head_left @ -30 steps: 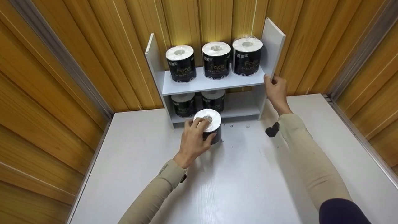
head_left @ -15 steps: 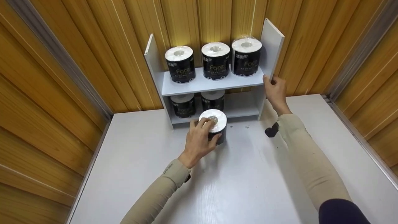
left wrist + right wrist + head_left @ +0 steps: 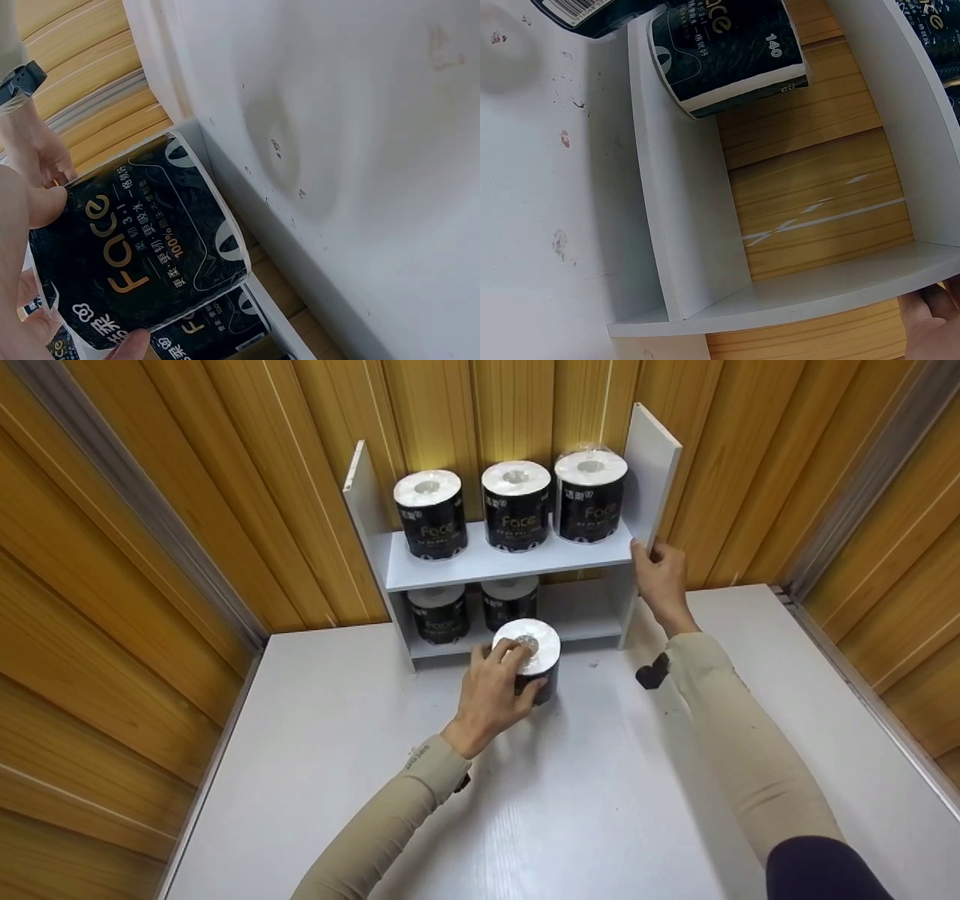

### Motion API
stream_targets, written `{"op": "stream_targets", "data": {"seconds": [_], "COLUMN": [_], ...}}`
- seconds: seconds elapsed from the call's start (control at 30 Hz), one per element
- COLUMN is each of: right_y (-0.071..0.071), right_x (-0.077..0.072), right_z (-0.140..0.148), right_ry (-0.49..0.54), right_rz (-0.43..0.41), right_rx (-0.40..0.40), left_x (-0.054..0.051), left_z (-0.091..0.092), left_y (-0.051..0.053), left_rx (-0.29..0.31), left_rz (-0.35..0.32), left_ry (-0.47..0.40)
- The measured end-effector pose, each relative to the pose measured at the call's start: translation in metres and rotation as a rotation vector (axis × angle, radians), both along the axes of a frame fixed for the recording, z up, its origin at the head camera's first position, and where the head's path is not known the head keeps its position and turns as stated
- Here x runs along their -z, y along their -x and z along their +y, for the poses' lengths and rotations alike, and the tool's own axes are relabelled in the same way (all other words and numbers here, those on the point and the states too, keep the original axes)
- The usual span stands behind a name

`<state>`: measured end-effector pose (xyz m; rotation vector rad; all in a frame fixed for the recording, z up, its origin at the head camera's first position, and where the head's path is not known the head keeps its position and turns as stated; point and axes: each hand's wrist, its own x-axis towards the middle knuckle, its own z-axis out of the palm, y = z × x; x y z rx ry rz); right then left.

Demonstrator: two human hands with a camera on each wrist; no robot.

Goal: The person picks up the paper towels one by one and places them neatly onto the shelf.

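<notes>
My left hand (image 3: pixel 491 690) grips a toilet paper roll (image 3: pixel 546 649) in a black "Face" wrapper, its fingers over the white top and the thumb on the near side. This roll is just in front of the lower shelf; whether its base touches the table I cannot tell. In the left wrist view the held roll (image 3: pixel 142 247) fills much of the lower left. My right hand (image 3: pixel 664 585) pinches the right side panel of the white shelf unit (image 3: pixel 480 571) at the upper board's height. Only part of the right hand (image 3: pixel 928 322) shows in the right wrist view.
Three wrapped rolls stand on the upper board, the middle roll (image 3: pixel 516 521) among them. Two more, including the left lower roll (image 3: pixel 439 619), stand below. To their right lies a bare stretch of lower board (image 3: pixel 585 619). Wood-patterned walls (image 3: pixel 135 585) enclose the white table (image 3: pixel 337 720).
My left hand has carried the held roll to the right along the front of the lower shelf. The right hand keeps its hold on the side panel.
</notes>
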<state>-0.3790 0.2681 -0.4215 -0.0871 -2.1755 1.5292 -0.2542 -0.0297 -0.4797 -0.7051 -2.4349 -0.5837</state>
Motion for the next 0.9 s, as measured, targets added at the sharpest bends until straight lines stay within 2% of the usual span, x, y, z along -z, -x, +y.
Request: {"op": "stream_targets", "data": {"seconds": [0.2,0.6,0.9], "right_y": [0.001,0.000,0.000], "right_x": [0.000,0.000,0.001], "right_z": [-0.002,0.000,-0.001], "right_ry": [-0.002,-0.010,-0.018], "right_rz": [0.041,0.029,0.007], "right_rx": [-0.018,-0.004,0.019], "left_x": [-0.001,-0.001,-0.002], "left_z": [0.008,0.027,0.039], "left_y": [0.002,0.006,0.012], "left_rx": [0.002,0.048,0.054], "left_rz": [0.011,0.019,0.035], "left_ry": [0.026,0.075,0.095]}}
